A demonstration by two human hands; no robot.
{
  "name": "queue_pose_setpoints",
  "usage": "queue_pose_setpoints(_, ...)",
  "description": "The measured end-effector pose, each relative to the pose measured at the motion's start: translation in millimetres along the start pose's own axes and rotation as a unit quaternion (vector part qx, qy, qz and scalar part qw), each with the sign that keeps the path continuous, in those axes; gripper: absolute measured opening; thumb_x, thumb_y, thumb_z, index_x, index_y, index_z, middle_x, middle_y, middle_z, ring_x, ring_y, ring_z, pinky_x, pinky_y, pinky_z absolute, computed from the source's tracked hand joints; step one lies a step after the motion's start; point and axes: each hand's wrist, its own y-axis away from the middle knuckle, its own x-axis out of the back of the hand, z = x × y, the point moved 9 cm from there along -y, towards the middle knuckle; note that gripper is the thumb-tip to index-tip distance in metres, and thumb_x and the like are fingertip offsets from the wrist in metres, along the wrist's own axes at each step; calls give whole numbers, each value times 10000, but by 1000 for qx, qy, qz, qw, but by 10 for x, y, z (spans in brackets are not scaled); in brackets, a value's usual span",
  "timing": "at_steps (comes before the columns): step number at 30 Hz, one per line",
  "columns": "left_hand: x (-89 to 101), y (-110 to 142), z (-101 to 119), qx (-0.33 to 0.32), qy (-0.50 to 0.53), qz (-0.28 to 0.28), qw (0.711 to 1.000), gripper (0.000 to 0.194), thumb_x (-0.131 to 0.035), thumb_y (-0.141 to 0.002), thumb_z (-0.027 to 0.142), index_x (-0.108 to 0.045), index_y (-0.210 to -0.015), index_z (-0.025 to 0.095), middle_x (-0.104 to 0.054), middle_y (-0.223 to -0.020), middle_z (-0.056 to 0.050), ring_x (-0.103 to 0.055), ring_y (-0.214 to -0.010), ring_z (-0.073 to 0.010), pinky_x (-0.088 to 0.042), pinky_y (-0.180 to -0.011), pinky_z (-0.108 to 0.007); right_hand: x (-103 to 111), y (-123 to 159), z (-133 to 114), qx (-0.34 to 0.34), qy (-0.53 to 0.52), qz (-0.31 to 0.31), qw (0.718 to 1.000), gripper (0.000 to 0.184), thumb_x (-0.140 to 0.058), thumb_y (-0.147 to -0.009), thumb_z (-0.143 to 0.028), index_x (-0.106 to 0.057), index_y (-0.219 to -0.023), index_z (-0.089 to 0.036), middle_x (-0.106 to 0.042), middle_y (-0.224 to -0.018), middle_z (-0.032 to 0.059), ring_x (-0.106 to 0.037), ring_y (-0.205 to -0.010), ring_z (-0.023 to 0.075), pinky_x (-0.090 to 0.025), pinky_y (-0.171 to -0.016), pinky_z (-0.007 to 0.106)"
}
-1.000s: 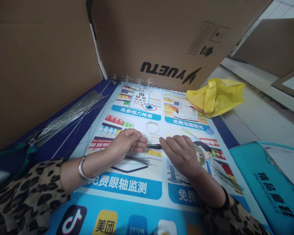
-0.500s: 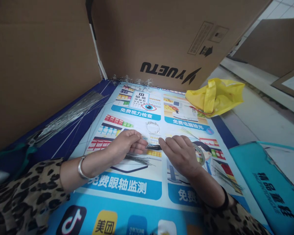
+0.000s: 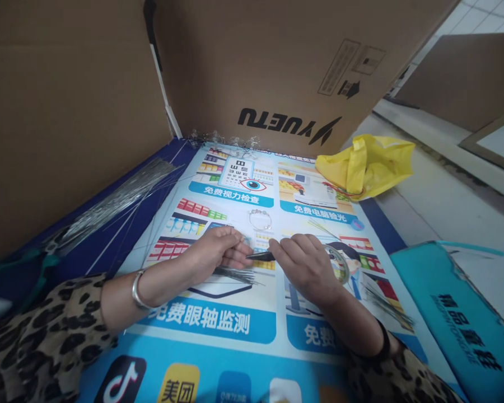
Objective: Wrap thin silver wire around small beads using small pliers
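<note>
pinching a thin wire loop (image 3: 247,241) in my left hand (image 3: 216,253), i wrap my right hand (image 3: 307,268) around a pointed black tool (image 3: 261,256), apparently to aim its tip steadily.

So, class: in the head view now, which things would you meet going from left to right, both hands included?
Teal-handled tool → bundle of thin wires → left hand → dark pointed tool → right hand → yellow bag → turquoise packet.
</note>
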Motion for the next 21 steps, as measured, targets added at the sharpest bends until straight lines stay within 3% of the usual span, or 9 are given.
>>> queue_pose_setpoints(9,-13,-4,29,-29,-14,-8,999,189,-556,-823,313,-530,-771,133,-677,-756,-49,-649,-580,-123,-518,-568,-242,-90,24,-15,-6,-35,-20,999,195,-459,-865,-125,-589,-1010,-114,-578,-739,42,-456,-715,166,-332,-652,315)
queue_pose_setpoints(14,15,2,74,-44,-41,12,998,188,-554,-822,318,-527,-768,139,-677,-757,-39,-624,-567,-100,-513,-557,-231,-169,36,-3,-44,-88,-57,993,171,-455,-848,-127,-608,-921,-154,-585,-703,28,-478,-660,153,-324,-618,289)
queue_pose_setpoints(18,3,1,134,-68,-67,18,995,168,-509,-845,294,-493,-757,151,-674,-736,-31,-612,-572,-98,-505,-557,-234,-303,43,32,-92,-168,-143,971,145,-474,-855,-214,-609,-818,-173,-621,-705,29,-531,-658,145,-318,-587,256)
queue_pose_setpoints(21,-11,2,178,-95,-86,19,992,153,-501,-844,295,-481,-771,162,-671,-731,-21,-611,-579,-104,-499,-558,-238,-418,81,67,-142,-247,-219,933,213,-477,-868,-321,-614,-793,-178,-656,-748,39,-573,-691,146,-333,-593,232)
